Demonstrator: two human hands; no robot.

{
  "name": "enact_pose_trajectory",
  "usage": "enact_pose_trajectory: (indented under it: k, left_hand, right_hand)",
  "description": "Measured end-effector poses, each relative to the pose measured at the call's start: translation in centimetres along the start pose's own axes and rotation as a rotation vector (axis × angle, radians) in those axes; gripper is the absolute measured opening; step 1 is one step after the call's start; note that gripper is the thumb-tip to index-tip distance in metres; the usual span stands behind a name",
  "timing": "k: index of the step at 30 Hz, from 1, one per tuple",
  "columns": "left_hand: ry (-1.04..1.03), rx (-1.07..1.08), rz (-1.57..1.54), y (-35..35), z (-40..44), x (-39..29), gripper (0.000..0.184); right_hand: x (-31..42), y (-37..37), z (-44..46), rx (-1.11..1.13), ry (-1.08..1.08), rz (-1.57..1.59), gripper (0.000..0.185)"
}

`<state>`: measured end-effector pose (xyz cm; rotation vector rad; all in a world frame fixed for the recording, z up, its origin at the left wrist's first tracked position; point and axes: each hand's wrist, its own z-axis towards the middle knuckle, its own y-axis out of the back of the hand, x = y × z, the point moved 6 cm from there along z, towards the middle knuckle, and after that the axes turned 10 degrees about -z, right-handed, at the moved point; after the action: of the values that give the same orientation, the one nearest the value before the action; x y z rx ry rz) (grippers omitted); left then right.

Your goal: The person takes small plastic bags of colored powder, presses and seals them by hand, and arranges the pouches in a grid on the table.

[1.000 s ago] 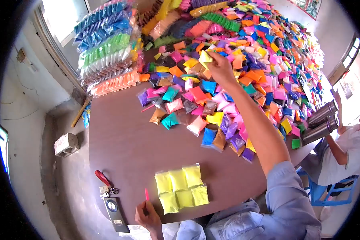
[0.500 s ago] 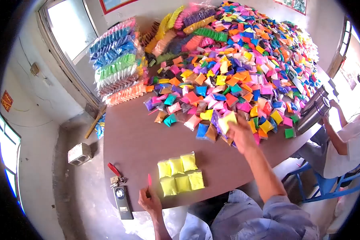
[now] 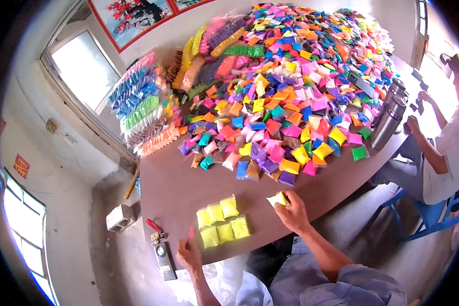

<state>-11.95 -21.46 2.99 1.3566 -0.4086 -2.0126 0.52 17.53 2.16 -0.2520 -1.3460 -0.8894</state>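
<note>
My right hand [image 3: 293, 214] pinches a small pale yellow packet [image 3: 277, 200] above the table, to the right of a neat group of similar packets. Those yellow packets [image 3: 224, 233] lie flat in two rows of three near the table's front edge. Left of them, my left hand [image 3: 189, 254] rests at the edge with its fingers closed on a thin pink stick [image 3: 192, 232] that points upward. What kind of stick it is, I cannot make out.
A large heap of colourful packets [image 3: 285, 109] covers the far table [image 3: 173, 188]. Strips of bagged packets [image 3: 143, 109] are stacked at the back left. Keys with a red strap [image 3: 153, 225] and a dark device [image 3: 164, 260] lie at left. Steel flasks [image 3: 387, 122] stand right, near a seated person [image 3: 438, 148].
My right hand has drawn back from the heap's front edge toward me, bringing the yellow packet. My left hand keeps holding the pink stick. The view has shifted and tilted.
</note>
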Motion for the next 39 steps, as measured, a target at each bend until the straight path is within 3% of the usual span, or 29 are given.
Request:
enact_pose_trajectory:
  k: [13, 15, 16, 18, 21, 24, 30, 33, 35, 39]
  left_hand:
    - [-0.126, -0.027, 0.222, 0.9, -0.6, -1.3, 0.013]
    - [-0.359, -0.163, 0.188, 2.2, -1.2, -3.1, 0.011]
    - [-0.361, -0.157, 0.182, 2.3, -1.6, -4.8, 0.011]
    - [-0.166, 0.018, -0.131, 1.0, -2.9, -6.9, 0.011]
    - [-0.173, 0.290, -0.387, -4.0, -6.4, -9.8, 0.022]
    - [0.264, 0.568, -0.711, -8.6, -9.4, -16.1, 0.035]
    - [0.408, 0.652, -0.955, -14.9, -10.3, -17.0, 0.024]
    - [0.373, 0.573, -1.010, -15.7, -9.9, -17.0, 0.024]
    - [0.310, 0.598, -0.935, -16.0, -9.8, -16.9, 0.025]
    - [0.248, 0.627, -0.792, -16.7, -9.5, -17.2, 0.029]
  right_hand:
    - [-0.7, 0.4, -0.5, -0.016, -0.067, 0.117, 0.039]
    - [-0.7, 0.6, -0.6, -0.037, -0.063, 0.159, 0.039]
    - [-0.5, 0.7, -0.6, -0.050, -0.054, 0.203, 0.039]
    - [-0.8, 0.6, -0.5, 0.011, -0.109, 0.222, 0.038]
    - [-1.4, -0.2, -0.7, 0.103, -0.228, 0.309, 0.035]
    - [-0.7, 0.0, -1.1, 0.142, -0.301, 0.454, 0.033]
    - [-1.1, 0.1, -2.2, 0.213, -0.219, 0.558, 0.030]
    - [-1.1, 1.5, -1.1, 0.282, -0.224, 0.327, 0.027]
    - [0.3, 2.9, -0.1, 0.343, -0.073, 0.014, 0.028]
    - [-0.4, 3.0, 0.4, 0.330, 0.152, -0.084, 0.030]
